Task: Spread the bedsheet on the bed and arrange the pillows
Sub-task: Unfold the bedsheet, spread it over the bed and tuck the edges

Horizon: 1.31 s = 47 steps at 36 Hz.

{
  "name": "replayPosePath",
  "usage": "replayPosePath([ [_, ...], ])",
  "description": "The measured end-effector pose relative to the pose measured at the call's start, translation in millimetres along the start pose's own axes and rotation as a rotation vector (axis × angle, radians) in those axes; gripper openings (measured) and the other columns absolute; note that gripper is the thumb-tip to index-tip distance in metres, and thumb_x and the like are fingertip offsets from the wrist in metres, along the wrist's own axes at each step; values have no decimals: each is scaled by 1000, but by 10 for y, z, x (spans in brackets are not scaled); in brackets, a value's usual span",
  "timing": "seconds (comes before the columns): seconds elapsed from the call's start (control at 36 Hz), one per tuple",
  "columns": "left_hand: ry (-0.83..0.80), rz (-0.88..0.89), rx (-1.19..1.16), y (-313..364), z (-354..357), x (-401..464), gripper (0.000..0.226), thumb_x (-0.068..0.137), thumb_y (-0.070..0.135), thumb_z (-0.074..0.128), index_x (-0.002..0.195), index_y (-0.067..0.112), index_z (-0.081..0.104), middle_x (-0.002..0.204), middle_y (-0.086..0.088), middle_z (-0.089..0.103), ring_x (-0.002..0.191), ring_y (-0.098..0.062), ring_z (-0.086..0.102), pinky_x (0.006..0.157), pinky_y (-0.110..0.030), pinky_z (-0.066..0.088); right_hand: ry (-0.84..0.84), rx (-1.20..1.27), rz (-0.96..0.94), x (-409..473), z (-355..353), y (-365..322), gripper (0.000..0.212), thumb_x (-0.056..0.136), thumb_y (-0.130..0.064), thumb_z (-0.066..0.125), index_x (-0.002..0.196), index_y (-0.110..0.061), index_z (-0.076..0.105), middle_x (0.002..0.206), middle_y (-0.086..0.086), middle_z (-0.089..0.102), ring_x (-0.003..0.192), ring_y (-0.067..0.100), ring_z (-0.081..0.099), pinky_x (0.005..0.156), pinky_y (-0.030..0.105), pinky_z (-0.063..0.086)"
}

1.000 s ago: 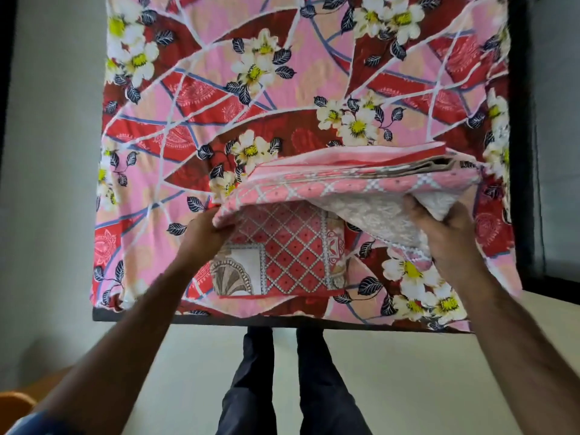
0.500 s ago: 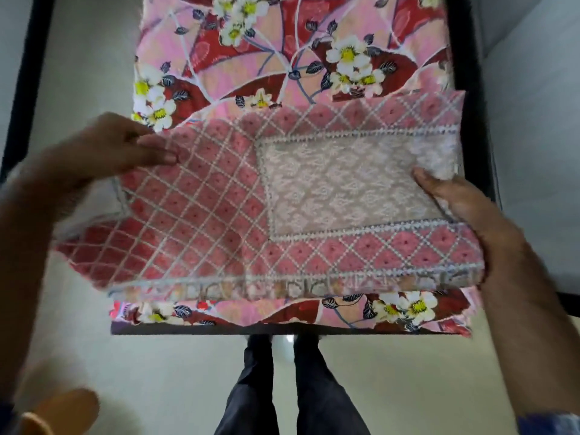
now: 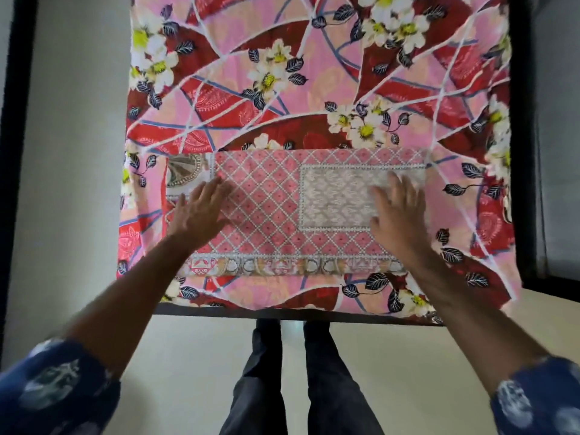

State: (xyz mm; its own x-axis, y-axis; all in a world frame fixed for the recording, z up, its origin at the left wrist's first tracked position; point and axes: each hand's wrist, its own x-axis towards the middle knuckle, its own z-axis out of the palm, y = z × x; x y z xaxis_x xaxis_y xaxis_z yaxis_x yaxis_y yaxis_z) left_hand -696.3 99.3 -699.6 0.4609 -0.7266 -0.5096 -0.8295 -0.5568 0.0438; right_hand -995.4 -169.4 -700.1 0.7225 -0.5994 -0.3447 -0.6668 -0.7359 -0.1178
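Lowered since the earlier frame, the folded bedsheet [image 3: 282,211] now lies flat near the foot of the floral mattress [image 3: 314,73]. Left hand [image 3: 201,211] and right hand [image 3: 397,208] rest on it, fingers straight. Unfolding, spreading and pillows remain.

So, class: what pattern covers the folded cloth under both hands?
The folded cloth shows a pink-red diamond lattice with a pale panel, clearest in the head view.
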Motion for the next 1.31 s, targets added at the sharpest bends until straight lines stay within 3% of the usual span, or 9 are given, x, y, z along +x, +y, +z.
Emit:
replayPosePath([
  [0.28,81,10,57,-232,-306,543,86,85,37,76,153,16,26,156,-10,38,144,-33,35,110,-66,32,-80,-166,-216,938,-223,-312,103,82,-45,76,160,-15,14,167,12,14,154,33,12,122,62,4],
  [0.36,71,9,108,-233,-331,658,90,83,42,78,152,14,27,154,-12,42,141,-34,40,109,-65,34,-117,-212,-190,1088,-278,-278,119,66,-65,79,157,-15,21,158,13,33,148,32,28,120,64,13],
  [0.61,206,21,211,-301,-356,627,77,69,34,90,127,5,48,121,-21,55,113,-43,53,107,-63,37,100,-186,-234,956,-222,-222,86,59,-57,85,120,-7,50,116,13,52,108,31,52,103,48,44],
  [0.75,204,61,229,-306,-334,521,56,82,35,79,123,9,52,118,-19,55,107,-39,55,96,-59,46,157,-143,-267,759,-175,-150,46,76,-36,82,99,-9,52,99,10,57,93,31,54,88,46,45],
  [0.89,258,133,208,-317,-344,406,36,92,20,66,125,13,55,118,-20,56,106,-39,57,91,-59,48,162,-88,-310,552,-274,-121,13,94,-23,57,97,-12,51,97,8,58,90,28,56,79,43,45],
  [1.0,380,254,78,-364,-496,161,19,93,8,62,108,4,50,90,-19,62,71,-30,58,64,-43,48,226,-118,-305,300,-461,-141,20,94,-18,49,107,-6,57,99,12,57,84,30,58,72,43,48],
  [1.08,401,378,26,-437,-610,-149,24,90,10,69,98,1,49,63,-13,58,45,-13,35,48,-19,24,156,-183,-345,0,-529,-74,20,85,-6,65,103,2,65,88,15,54,70,28,57,57,38,50],
  [1.19,138,395,-134,-455,-639,-629,45,101,49,11,99,21,46,69,9,56,45,-9,52,44,-23,36,-20,-200,-301,-523,-570,-8,24,79,-2,75,102,2,72,93,17,62,65,26,60,52,28,41],
  [1.31,77,567,-139,-408,-390,-1138,42,100,52,24,123,21,39,86,-7,73,50,-12,58,42,-22,43,-209,-290,-318,-984,-490,10,40,90,-4,62,128,-13,62,111,6,61,84,19,62,60,29,43],
])
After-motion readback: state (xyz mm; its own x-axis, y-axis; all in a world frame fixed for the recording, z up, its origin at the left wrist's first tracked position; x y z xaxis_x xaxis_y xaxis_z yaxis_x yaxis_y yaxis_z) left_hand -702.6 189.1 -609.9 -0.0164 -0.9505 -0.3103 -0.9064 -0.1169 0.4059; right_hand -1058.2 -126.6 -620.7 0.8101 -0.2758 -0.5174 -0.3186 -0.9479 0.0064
